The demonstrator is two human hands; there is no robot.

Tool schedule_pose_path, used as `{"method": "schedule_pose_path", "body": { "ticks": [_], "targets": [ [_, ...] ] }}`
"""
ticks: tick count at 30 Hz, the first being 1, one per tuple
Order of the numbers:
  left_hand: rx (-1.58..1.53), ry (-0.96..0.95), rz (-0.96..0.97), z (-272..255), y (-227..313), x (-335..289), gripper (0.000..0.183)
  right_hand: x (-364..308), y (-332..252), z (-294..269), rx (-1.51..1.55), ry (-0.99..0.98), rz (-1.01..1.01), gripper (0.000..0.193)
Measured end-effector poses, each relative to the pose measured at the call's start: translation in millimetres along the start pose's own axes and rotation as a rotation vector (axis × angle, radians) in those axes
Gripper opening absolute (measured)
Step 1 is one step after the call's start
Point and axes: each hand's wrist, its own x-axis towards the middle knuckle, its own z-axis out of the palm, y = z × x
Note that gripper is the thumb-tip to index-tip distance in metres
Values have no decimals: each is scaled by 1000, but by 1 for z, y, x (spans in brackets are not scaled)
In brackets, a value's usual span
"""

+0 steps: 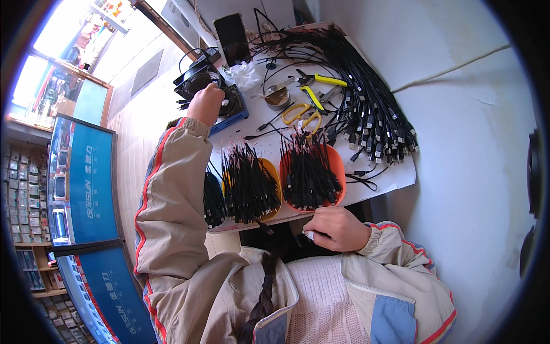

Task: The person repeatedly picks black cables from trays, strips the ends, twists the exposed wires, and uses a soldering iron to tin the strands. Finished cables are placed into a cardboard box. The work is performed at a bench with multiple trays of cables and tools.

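Note:
My left hand (205, 103) reaches far across the white table (395, 178) and rests closed on a small black fan (200, 83) that sits on a blue base. My right hand (335, 227) stays near the table's front edge, fingers curled around a short black cable end (312, 234). Just beyond it stands an orange bowl (337, 166) packed with short black cable pieces. A yellow bowl (271, 178) beside it holds more of the same pieces.
A big bundle of black cables with plug ends (372, 120) lies across the right side of the table. Yellow-handled scissors (301, 114), yellow-handled pliers (318, 83), a tape roll (278, 98) and a black phone (232, 39) lie behind the bowls. Blue display cases (86, 183) stand on the left.

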Motion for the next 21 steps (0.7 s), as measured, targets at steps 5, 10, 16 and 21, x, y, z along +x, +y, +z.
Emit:
{"method": "schedule_pose_path", "body": {
  "ticks": [5,10,16,21],
  "targets": [
    [-46,38,-4,4,-2,-2,8,-2,-5,-2,-27,-5,18,13],
    [-409,191,-107,-16,-2,-24,8,-4,-14,1,-47,-7,25,12],
    [-844,438,-198,-84,30,-108,6,-3,-31,14,-81,-62,18,10],
    [-1065,576,-241,-132,59,-185,9,7,-50,32,-47,-148,-6,9]
  ]
}}
